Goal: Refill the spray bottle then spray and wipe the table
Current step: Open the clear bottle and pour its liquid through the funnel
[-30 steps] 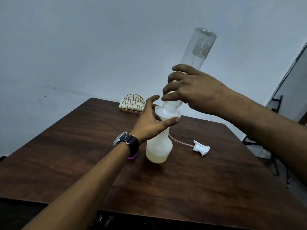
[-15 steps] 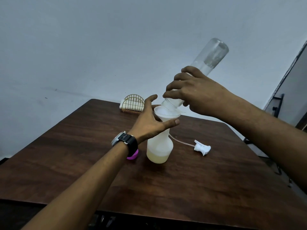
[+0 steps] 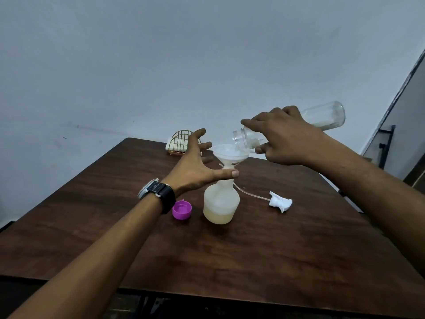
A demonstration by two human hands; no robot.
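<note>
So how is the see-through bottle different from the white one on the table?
The clear bottle is tilted nearly on its side in the right hand; the spray bottle stands upright on the table. The clear bottle is long, slim and looks almost empty; the spray bottle is squat and milky white, with pale yellow liquid at its bottom. Only the spray bottle has a funnel in its neck. Both have their tops off.

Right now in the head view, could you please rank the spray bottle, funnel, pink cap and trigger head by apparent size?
1. spray bottle
2. funnel
3. trigger head and pink cap look alike, so I leave them unranked.
</note>
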